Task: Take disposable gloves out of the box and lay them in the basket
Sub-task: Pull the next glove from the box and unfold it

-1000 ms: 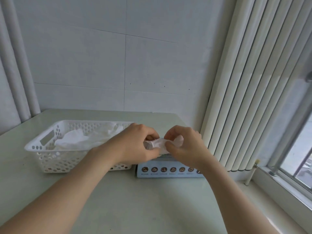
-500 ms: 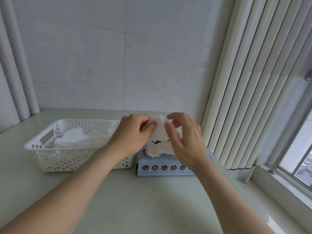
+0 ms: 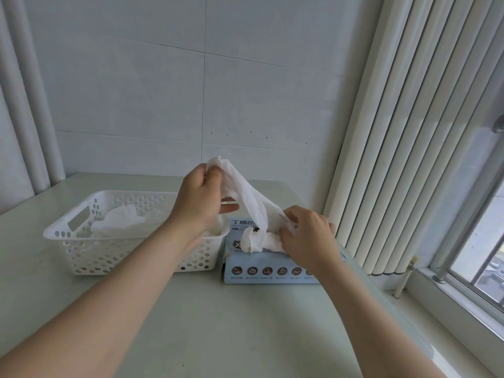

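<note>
left hand [image 3: 201,197]: fingers curled, pinching the top of a white glove [image 3: 245,192], raised high to draw it free | right hand [image 3: 308,238]: fingers bent, pinching the glove's lower end at the box [image 3: 272,271] opening, probably to keep the rest in | glove: stretched between both hands above the box | basket [image 3: 68,227]: just left of the box, holds loose gloves [image 3: 120,223]

Plain indoor room, tiled wall [image 3: 163,91], vertical blinds [image 3: 409,132], window [image 3: 480,255], pale table [image 3: 218,323]

Basket [image 3: 81,227] just left of box [image 3: 272,271]
</note>
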Demonstrator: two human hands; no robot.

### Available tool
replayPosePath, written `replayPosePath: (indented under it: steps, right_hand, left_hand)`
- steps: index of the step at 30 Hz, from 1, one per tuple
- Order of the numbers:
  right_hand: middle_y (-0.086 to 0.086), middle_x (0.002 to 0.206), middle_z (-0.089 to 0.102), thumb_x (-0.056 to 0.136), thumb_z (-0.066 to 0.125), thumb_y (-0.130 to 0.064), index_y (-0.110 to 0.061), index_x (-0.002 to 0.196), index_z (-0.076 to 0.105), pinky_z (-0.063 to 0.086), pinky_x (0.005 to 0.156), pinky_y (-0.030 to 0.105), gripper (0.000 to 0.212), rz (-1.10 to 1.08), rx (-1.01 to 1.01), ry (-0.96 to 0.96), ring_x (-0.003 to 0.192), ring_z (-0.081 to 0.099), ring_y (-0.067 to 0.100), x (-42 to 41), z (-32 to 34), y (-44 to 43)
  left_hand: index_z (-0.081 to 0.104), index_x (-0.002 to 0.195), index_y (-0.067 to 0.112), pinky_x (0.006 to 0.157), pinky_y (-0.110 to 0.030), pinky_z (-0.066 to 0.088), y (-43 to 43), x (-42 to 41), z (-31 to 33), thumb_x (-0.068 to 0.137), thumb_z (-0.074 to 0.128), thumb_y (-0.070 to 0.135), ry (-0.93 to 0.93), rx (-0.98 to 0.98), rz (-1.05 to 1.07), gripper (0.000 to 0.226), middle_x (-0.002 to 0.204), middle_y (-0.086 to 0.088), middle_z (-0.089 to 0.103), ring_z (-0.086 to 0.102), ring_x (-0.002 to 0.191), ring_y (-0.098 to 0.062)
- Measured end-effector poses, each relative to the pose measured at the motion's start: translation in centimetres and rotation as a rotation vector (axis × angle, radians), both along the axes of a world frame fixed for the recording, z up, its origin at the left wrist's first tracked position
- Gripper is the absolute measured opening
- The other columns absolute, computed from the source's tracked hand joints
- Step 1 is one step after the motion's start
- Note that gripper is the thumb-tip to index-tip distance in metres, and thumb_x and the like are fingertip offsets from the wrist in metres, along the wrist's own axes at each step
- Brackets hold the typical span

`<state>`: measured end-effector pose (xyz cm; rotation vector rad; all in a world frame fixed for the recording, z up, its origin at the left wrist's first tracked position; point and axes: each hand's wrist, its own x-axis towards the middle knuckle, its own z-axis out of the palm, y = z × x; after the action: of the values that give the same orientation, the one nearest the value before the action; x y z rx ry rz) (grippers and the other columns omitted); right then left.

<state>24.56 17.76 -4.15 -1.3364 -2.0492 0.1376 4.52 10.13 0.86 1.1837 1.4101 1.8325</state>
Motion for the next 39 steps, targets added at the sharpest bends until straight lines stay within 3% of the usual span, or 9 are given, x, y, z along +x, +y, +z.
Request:
replayPosePath:
  steps: [7,13,16,18,22,24,28,35,39]
  right_hand:
    - [-0.017,0.104,0.067,0.092,0.049,-0.008,-0.033,0.121,0.069,0.022,0.092,0.035,0.042,-0.013,-0.086,-0.033,0.114,0.058,0.02,0.1,0.5,-0.5]
    - [-0.016,0.102,0.067,0.087,0.042,-0.048,-0.033,0.126,0.065,0.02,0.1,0.035,0.048,0.053,-0.033,0.058,0.118,0.053,0.014,-0.2,1.1,-1.4]
    - [-0.018,0.108,0.065,0.09,0.047,-0.064,-0.037,0.132,0.057,0.026,0.104,0.034,0.051,0.173,0.149,0.151,0.115,0.055,0.006,-1.3,1.3,-2.8]
    - [-0.019,0.112,0.064,0.088,0.057,-0.069,-0.037,0.133,0.051,0.03,0.106,0.029,0.055,0.266,0.211,0.244,0.113,0.058,0.0,-2.4,1.5,-4.1]
    - [-0.018,0.107,0.068,0.086,0.077,-0.041,-0.032,0.125,0.048,0.048,0.096,0.034,0.049,0.311,0.226,0.389,0.103,0.065,0.002,-4.5,1.3,-6.1]
    - [-0.019,0.098,0.072,0.089,0.074,-0.017,-0.028,0.119,0.055,0.053,0.086,0.031,0.037,0.282,0.2,0.477,0.096,0.068,0.002,-4.8,1.3,-6.1]
    - [-0.019,0.096,0.076,0.095,0.072,-0.013,-0.021,0.121,0.07,0.054,0.082,0.011,0.027,0.253,0.098,0.584,0.095,0.071,-0.005,-4.4,1.7,-5.5]
    - [-0.012,0.09,0.08,0.104,0.066,-0.021,-0.018,0.106,0.079,0.064,0.081,0.034,0.014,0.298,-0.055,0.717,0.086,0.076,0.005,-4.3,1.9,-5.1]
    - [-0.006,0.084,0.078,0.106,0.063,-0.024,-0.017,0.097,0.076,0.062,0.073,0.035,0.017,0.341,-0.032,0.761,0.08,0.075,0.011,-4.6,2.3,-5.6]
  left_hand:
    - [0.059,0.123,0.008,0.065,-0.033,0.062,-0.1,-1.7,0.9,0.114,0.034,0.045,-0.25,0.027,0.112,0.045,0.11,-0.012,0.075,0.078,0.09,-0.022]
    - [0.059,0.114,0.01,0.077,-0.044,0.066,-0.3,-1.2,1.1,0.111,0.042,0.046,0.038,-0.012,0.116,0.039,0.113,-0.012,0.07,0.074,0.096,-0.025]
    - [0.061,0.107,0.006,0.061,-0.025,0.061,-0.8,-0.4,1.2,0.11,0.05,0.036,0.185,0.006,0.061,0.032,0.104,-0.014,0.069,0.072,0.09,-0.023]
    - [0.064,0.104,0.008,0.067,-0.035,0.065,-0.8,-0.1,1.1,0.108,0.055,0.037,0.276,0.017,0.013,0.03,0.099,-0.013,0.071,0.074,0.09,-0.026]
    - [0.069,0.096,0.013,0.078,-0.053,0.064,-1.1,0.2,1.2,0.103,0.062,0.042,0.439,0.021,-0.071,0.031,0.094,-0.007,0.074,0.075,0.091,-0.024]
    - [0.07,0.094,0.015,0.077,-0.049,0.065,-1.2,0.3,1.2,0.102,0.062,0.044,0.501,0.034,-0.074,0.031,0.089,-0.001,0.075,0.075,0.085,-0.015]
    - [0.07,0.101,0.013,0.064,-0.022,0.055,-0.6,-0.6,0.9,0.109,0.054,0.033,0.709,0.032,0.143,0.027,0.079,0.008,0.069,0.068,0.064,0.001]
    - [0.061,0.09,0.009,0.066,-0.033,0.042,-0.7,-1.2,1.5,0.106,0.046,0.025,0.573,-0.101,0.129,0.027,0.079,0.001,0.059,0.055,0.072,-0.019]
    - [0.062,0.09,0.0,0.076,-0.039,0.05,-1.3,-1.0,1.9,0.096,0.057,0.032,0.29,-0.08,-0.153,0.033,0.082,-0.011,0.062,0.061,0.078,-0.022]
